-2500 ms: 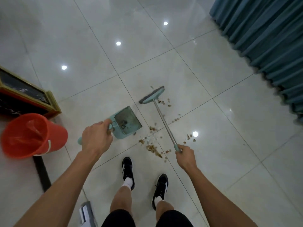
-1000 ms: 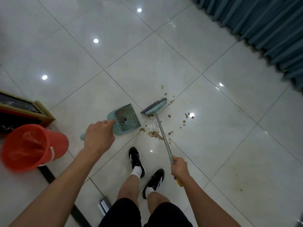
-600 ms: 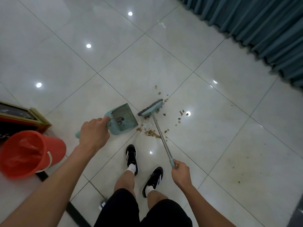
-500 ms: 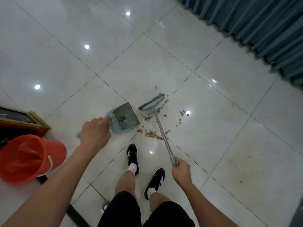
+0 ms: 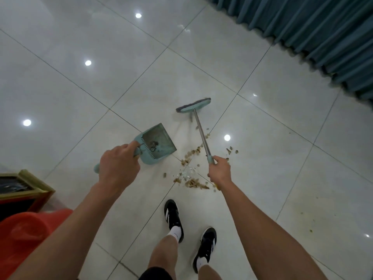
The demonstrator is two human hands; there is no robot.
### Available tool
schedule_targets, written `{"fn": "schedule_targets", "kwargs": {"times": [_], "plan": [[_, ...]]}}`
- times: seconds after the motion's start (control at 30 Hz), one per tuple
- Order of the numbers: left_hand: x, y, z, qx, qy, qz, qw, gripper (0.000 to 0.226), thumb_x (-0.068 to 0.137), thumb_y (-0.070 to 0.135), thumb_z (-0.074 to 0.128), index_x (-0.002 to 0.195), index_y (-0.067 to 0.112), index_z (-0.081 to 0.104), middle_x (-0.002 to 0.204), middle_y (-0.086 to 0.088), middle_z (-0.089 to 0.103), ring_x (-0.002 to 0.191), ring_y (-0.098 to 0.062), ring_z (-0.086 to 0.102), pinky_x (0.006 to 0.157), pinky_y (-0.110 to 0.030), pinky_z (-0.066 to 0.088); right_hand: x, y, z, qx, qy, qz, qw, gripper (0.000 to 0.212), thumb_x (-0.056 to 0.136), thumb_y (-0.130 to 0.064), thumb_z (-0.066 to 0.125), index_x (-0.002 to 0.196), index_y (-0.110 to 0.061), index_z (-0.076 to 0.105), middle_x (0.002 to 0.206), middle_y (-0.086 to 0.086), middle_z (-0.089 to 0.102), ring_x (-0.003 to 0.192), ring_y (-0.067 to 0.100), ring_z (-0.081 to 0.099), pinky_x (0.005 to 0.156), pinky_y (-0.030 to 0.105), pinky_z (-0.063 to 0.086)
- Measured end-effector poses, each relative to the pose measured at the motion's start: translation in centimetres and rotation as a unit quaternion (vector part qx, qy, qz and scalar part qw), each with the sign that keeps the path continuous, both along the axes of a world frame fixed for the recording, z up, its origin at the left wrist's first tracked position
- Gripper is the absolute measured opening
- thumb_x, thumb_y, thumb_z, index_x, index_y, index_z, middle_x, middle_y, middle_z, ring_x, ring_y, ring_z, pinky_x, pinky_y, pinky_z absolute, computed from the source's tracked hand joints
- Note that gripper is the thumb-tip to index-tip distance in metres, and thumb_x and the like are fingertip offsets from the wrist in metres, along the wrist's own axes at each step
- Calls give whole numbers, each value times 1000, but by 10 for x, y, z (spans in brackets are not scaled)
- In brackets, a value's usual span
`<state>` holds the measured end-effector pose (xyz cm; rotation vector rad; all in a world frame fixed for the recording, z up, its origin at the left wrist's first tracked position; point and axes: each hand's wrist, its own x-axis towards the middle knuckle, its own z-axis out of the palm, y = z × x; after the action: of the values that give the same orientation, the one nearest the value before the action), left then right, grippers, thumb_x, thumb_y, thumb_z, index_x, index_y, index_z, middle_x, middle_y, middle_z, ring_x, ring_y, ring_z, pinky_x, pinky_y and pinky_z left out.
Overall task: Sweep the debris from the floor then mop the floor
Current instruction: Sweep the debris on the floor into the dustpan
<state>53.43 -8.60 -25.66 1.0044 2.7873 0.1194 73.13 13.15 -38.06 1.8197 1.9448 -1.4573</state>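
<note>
My left hand [image 5: 118, 168] grips the handle of a teal dustpan [image 5: 157, 143], whose open mouth faces right, toward the debris. My right hand [image 5: 219, 171] grips the teal end of a short broom's metal handle [image 5: 201, 134]. The broom head [image 5: 193, 106] lies out beyond the debris, bristles away from me. Brown debris [image 5: 191, 156] is strewn on the white tile floor [image 5: 282, 148] between the dustpan and my right hand, with a denser pile [image 5: 194, 182] nearer my feet.
A red bucket [image 5: 26, 235] stands at the lower left, partly behind my left arm. A wood-framed box [image 5: 26, 188] sits beside it. Teal curtains [image 5: 323, 31] hang along the upper right. My two black shoes [image 5: 173, 217] are below the debris. Small greenish specks [image 5: 310, 230] dot the floor at right.
The broom head has moved farther out, past the scattered bits. My right hand has come forward along with it. The dustpan stays in about the same place.
</note>
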Motion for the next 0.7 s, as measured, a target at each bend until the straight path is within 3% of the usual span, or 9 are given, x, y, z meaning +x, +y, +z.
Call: {"fn": "schedule_targets", "kwargs": {"times": [0.2,0.3,0.43,0.6,0.7], "plan": [[-26,20,-12,14,-16,-42,999,16,88,10,61,103,15,65,74,-5,66,57,-26,54,57,-33,42,-42,-1,-14,-15,-25,-8,1000,29,99,-9,45,123,-4,60,94,8,61,88,33,69,79,50,60],[-27,20,-15,23,-16,-56,998,16,87,8,64,102,14,67,71,-6,65,54,-25,50,55,-32,39,-37,-11,-16,-39,-55,5,998,28,97,-7,43,113,-5,66,100,18,68,88,34,69,77,48,60],[-19,14,-17,39,-23,-68,997,16,89,9,63,105,12,67,70,-6,64,53,-22,45,55,-33,44,8,-42,-13,-57,-72,16,996,34,93,3,41,118,0,64,85,13,63,75,32,65,67,46,60],[7,2,-12,22,-24,-79,996,22,88,9,62,110,12,67,74,-7,66,57,-26,52,57,-37,46,86,-89,-6,-85,-92,-26,992,37,99,-8,39,130,-11,59,89,13,65,65,29,62,45,33,53],[32,-6,-6,14,-20,-90,996,23,85,6,64,106,11,67,76,-8,67,61,-30,57,58,-37,42,127,-107,-2,-90,-91,-34,991,38,100,-10,41,132,-11,59,92,12,66,73,32,67,58,44,59]]}}
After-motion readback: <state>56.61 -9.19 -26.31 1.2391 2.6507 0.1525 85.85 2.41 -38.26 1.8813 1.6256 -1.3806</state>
